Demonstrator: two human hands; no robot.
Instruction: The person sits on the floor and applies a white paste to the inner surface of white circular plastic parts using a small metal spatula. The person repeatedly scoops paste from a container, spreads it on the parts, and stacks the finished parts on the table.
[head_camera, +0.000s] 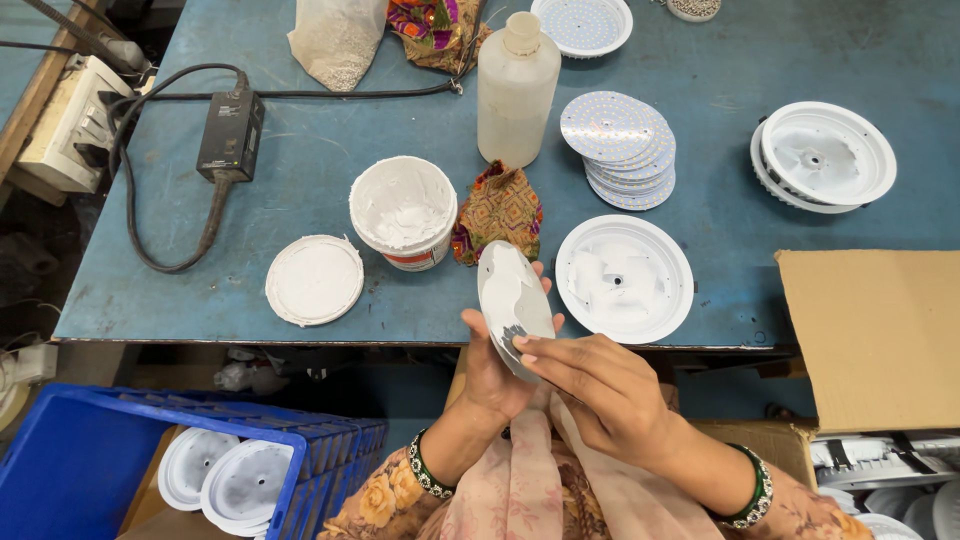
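Just in front of the near edge of a blue worktable (330, 150), I hold a round white disc (513, 300) tilted on edge in my left hand (497, 365), my fingers curled behind it and my thumb against its lower rim. My right hand (600, 385) comes in from the right with its fingers straight and pressed close together, the fingertips (525, 348) touching the disc's face, which is smeared with white paste. On the table just beyond the disc lies a patterned cloth (500, 212), and beside that, to the left, an open white tub of paste (403, 210) with its lid (314, 280) lying flat further left. Just right of the disc sits a white round lamp housing (624, 278), hollow side up. Behind it is a stack of thin circular boards dotted with small lights (620, 150), and next to the stack a tall cloudy plastic bottle (517, 90). More white housings (825, 157) are stacked at the far right. A brown cardboard flap (875, 330) juts in at my right. At my lower left, a blue plastic crate (90, 450) stands beside more white housings. A black power adapter (230, 135) with its cable lies at the table's left end.
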